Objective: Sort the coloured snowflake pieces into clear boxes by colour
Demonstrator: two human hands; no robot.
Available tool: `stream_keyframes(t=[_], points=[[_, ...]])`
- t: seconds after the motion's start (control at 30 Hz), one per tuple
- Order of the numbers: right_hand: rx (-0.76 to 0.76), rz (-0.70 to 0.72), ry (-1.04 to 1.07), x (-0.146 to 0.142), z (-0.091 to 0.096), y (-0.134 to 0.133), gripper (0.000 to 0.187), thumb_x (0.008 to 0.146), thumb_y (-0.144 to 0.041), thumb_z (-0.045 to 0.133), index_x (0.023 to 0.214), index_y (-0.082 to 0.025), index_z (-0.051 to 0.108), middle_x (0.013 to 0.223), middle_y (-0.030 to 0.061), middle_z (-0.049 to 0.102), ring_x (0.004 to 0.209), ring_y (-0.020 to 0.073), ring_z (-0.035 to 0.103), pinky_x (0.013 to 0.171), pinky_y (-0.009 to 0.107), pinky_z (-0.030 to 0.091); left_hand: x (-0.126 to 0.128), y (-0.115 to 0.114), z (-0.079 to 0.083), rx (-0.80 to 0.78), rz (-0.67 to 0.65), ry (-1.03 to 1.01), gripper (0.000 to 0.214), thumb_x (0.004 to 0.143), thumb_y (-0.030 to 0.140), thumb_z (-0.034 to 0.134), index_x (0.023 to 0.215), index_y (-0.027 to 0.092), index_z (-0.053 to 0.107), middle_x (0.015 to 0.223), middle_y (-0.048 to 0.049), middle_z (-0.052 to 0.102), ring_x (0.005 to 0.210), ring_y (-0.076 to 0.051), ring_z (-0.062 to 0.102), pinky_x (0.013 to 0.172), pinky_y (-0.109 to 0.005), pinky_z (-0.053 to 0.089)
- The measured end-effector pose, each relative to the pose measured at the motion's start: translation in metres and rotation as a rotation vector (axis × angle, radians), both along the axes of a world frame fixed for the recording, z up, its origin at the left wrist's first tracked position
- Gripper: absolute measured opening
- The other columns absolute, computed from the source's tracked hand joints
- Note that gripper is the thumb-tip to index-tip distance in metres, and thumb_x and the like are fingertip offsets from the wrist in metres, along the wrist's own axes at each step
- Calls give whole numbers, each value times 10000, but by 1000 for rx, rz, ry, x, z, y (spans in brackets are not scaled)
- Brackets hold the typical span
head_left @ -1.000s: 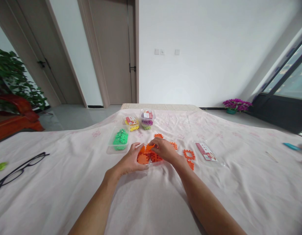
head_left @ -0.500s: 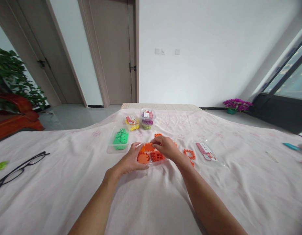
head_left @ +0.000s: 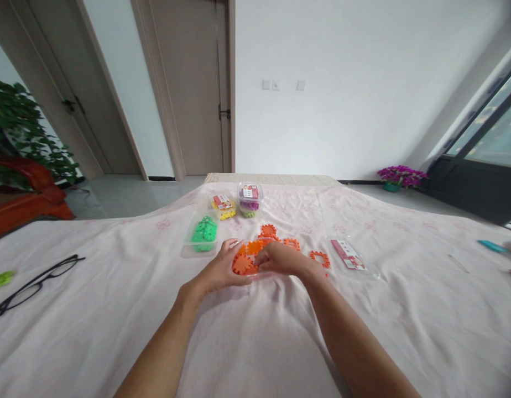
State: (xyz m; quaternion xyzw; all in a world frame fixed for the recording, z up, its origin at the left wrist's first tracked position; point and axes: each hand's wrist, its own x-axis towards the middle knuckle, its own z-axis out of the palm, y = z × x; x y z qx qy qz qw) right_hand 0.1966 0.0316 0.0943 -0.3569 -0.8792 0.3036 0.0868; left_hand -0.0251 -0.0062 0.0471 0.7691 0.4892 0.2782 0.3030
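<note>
A small clear tub of orange plastic pieces (head_left: 245, 260) sits on the pale cloth in front of me. My left hand (head_left: 219, 271) curls around the tub's left side and holds it. My right hand (head_left: 282, 258) lies over the tub's right half, fingers bent down onto the orange pieces; what the fingertips grip is hidden. Loose orange pieces lie just beyond it (head_left: 268, 230) and to its right (head_left: 319, 258).
An open tub of green pieces (head_left: 204, 232) stands to the left, with two lidded tubs, yellow (head_left: 223, 205) and purple (head_left: 249, 200), behind. A clear lid with a red label (head_left: 350, 255) lies right. Black glasses (head_left: 35, 283) rest far left, a teal object (head_left: 493, 247) far right.
My right hand has slid down and toward me over the tub, uncovering the loose orange pieces behind it. The left hand has kept its hold.
</note>
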Motion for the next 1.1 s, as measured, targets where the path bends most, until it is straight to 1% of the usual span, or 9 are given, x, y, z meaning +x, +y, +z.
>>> stream_keyframes(t=[0.1, 0.2, 0.37, 0.53, 0.63, 0.73, 0.93, 1.03, 1.1], points=[[-18, 13, 40, -2, 1, 0, 177, 757, -148, 555, 642, -168, 687, 573, -46, 579, 537, 86, 451, 565, 214, 330, -1, 1, -2, 2, -3, -3, 944, 634, 562, 790, 1444, 276, 398, 1511, -105, 247, 1421, -301, 306, 1186, -451, 286], [-4, -11, 73, -5, 3, -3, 162, 757, -153, 567, 642, -165, 681, 567, -47, 547, 545, 85, 435, 570, 211, 325, -2, 3, -3, 14, -16, -15, 916, 651, 555, 783, 1440, 289, 402, 1511, -102, 246, 1426, -301, 297, 1188, -461, 279], [-63, 52, 100, -17, 3, -10, 152, 803, -182, 558, 683, -155, 647, 591, -57, 502, 557, 74, 409, 557, 207, 302, -4, 4, -4, -15, -32, -15, 990, 614, 536, 816, 1464, 290, 373, 1518, -107, 236, 1424, -325, 295, 1190, -470, 271], [-9, 37, 55, -20, 3, -12, 203, 818, -153, 530, 616, -149, 546, 574, -66, 442, 550, 62, 368, 545, 225, 252, -3, 4, -2, -26, -27, -29, 979, 609, 513, 824, 1458, 322, 377, 1519, -87, 238, 1423, -308, 300, 1189, -467, 271], [-7, 10, 4, -19, 3, -11, 222, 829, -211, 552, 616, -149, 542, 583, -62, 455, 562, 64, 378, 548, 230, 241, -3, 3, -2, -41, -19, -39, 984, 607, 497, 828, 1463, 330, 372, 1529, -83, 235, 1429, -307, 290, 1191, -470, 263], [-24, 27, -15, -20, 3, -12, 225, 840, -255, 561, 641, -152, 556, 611, -57, 483, 579, 68, 404, 556, 226, 246, -4, 3, -3, -45, -19, -32, 1010, 602, 494, 830, 1475, 314, 357, 1542, -91, 213, 1428, -314, 292, 1183, -474, 278], [34, 67, -29, -17, 5, -10, 219, 852, -228, 539, 646, -153, 556, 606, -58, 477, 564, 65, 399, 558, 224, 256, -2, 4, -4, -25, -24, -22, 944, 609, 505, 824, 1438, 318, 413, 1529, -88, 221, 1424, -303, 298, 1175, -464, 293], [35, 33, -27, -12, 5, -7, 248, 844, -246, 544, 614, -157, 550, 572, -60, 459, 541, 68, 391, 546, 224, 261, 0, 3, -2, -22, -19, -27, 941, 606, 506, 823, 1434, 307, 421, 1519, -93, 241, 1415, -309, 312, 1175, -474, 292], [54, -38, 20, -6, 5, -2, 276, 864, -281, 525, 621, -160, 574, 585, -47, 503, 552, 79, 423, 553, 222, 286, 0, 1, -1, -18, -13, -39, 954, 614, 516, 817, 1447, 307, 402, 1519, -93, 244, 1413, -306, 317, 1178, -476, 290]])
